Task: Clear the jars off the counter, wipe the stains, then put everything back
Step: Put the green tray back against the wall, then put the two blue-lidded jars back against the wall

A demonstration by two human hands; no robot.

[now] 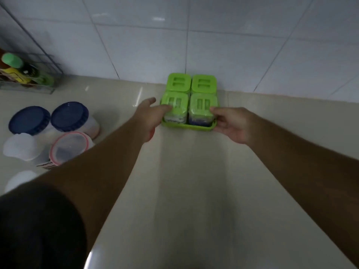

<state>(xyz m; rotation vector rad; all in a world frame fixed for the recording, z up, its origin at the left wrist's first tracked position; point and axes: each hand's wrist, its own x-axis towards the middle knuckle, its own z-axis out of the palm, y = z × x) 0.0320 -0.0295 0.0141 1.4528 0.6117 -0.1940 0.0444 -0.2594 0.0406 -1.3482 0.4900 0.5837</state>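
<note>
With both hands, left hand (pixel 150 115) and right hand (pixel 231 123), loosely clasping the green plastic tray (pixel 188 127) of four green-lidded square jars (pixel 189 98), an uneven lift could topple jars between the fingers.

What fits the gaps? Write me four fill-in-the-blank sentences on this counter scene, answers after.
1. The green plastic tray holds ____ square green-lidded jars.
2. The two round jars left of the tray have dark ____ lids.
3. The left hand and right hand are at opposite ____ of the tray.
4. The tray stands close to the white tiled ____.

Answers: four; blue; sides; wall
</note>
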